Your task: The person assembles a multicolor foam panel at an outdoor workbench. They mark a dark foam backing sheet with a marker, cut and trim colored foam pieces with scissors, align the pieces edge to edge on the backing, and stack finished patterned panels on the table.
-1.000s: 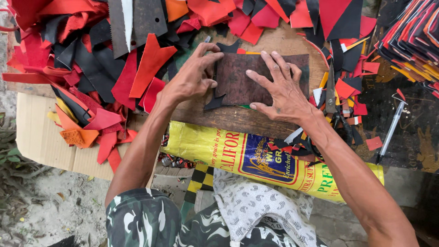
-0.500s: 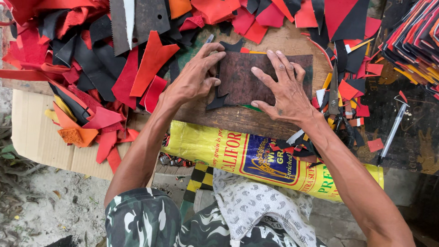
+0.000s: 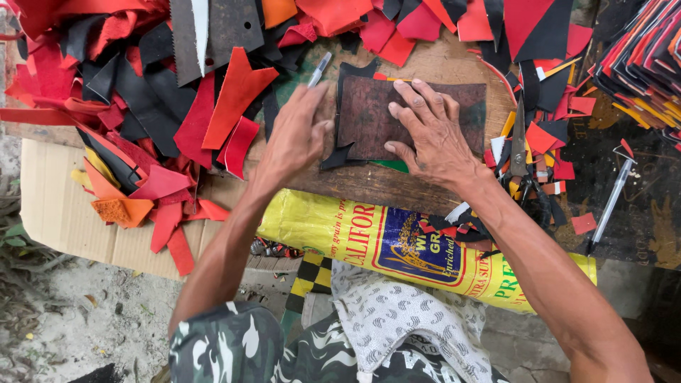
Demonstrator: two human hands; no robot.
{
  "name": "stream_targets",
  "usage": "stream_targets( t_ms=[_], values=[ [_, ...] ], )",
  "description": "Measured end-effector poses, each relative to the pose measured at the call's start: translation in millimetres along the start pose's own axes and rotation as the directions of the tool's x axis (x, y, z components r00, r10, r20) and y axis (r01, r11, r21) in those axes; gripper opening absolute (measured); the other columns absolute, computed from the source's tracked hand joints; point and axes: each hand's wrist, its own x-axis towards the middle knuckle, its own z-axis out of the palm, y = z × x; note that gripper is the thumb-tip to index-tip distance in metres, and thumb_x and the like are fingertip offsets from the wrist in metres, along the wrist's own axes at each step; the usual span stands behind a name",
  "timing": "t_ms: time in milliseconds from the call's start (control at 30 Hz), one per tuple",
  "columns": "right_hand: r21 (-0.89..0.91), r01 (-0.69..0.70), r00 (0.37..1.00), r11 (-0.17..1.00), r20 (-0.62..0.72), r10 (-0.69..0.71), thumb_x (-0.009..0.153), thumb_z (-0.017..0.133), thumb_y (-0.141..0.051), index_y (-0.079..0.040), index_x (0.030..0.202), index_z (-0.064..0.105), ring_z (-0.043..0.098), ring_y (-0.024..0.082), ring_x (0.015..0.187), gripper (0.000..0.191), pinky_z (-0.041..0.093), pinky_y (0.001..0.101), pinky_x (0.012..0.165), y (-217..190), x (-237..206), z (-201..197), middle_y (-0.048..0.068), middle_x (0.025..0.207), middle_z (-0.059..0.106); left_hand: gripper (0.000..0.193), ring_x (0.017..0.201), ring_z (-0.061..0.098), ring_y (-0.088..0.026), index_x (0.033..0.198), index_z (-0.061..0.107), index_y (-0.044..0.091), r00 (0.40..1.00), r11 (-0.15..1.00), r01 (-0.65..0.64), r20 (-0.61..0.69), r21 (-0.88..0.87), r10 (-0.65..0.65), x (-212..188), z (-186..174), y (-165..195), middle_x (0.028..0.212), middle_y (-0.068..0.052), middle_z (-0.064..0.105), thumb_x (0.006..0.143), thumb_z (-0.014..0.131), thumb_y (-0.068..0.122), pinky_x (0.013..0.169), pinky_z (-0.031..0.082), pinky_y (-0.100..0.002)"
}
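Compared with half a second ago, the left hand (image 3: 294, 138) has been drawn off the dark brown leather template (image 3: 397, 117) to its left edge; a silver pen (image 3: 318, 69) is now seen gripped in its closed fingers, tip pointing up past the template's top-left corner. The right hand (image 3: 433, 135) has stayed pressed flat, fingers spread open, on the template's middle and right part. The template has barely shifted; it lies on a black leather piece (image 3: 347, 74) whose points show at the top-left and lower-left.

All this is carried by a worn wooden surface (image 3: 425, 67). Red, black and orange leather scraps (image 3: 213, 113) are heaped over its left and top sides. Scissors (image 3: 518, 145) lie just right of the right wrist, among small offcuts. A second pen (image 3: 610, 202) rests on the dark area further right, well apart from the hands. A stack of cut red, black and yellow pieces (image 3: 645, 57) is seen at the top-right corner. A yellow printed sack (image 3: 397, 248) is draped along the surface's near edge. Flattened cardboard (image 3: 64, 220) lies on the left over bare dirt ground (image 3: 78, 319). Camouflage trousers (image 3: 227, 351) and a patterned grey cloth (image 3: 397, 319) fill the bottom.
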Motion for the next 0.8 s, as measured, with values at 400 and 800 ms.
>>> stream_targets(
  t_ms=[400, 800],
  values=[
    [0.018, -0.023, 0.991, 1.000, -0.135, 0.025, 0.099, 0.070, -0.046, -0.012, 0.146, 0.057, 0.033, 0.037, 0.150, 0.060, 0.026, 0.0535, 0.121, -18, 8, 11, 0.016, 0.161, 0.040, 0.036, 0.068, 0.064, -0.014, 0.119, 0.066, -0.001, 0.817, 0.712, 0.559, 0.137, -0.424, -0.560, -48, 22, 24, 0.082, -0.008, 0.069, 0.086, 0.075, 0.012, 0.057, 0.053, -0.034],
    [0.039, -0.064, 0.990, 0.997, -0.123, 0.069, 0.101, 0.068, -0.038, -0.015, 0.152, 0.056, 0.036, 0.036, 0.148, 0.057, 0.028, 0.0523, 0.120, -18, 9, 11, 0.015, 0.161, 0.040, 0.032, 0.065, 0.065, -0.008, 0.115, 0.072, -0.004, 0.914, 0.856, 0.376, -0.008, -0.354, -0.405, -47, 32, 10, 0.082, -0.006, 0.071, 0.085, 0.074, 0.007, 0.059, 0.054, -0.025]
  ],
)
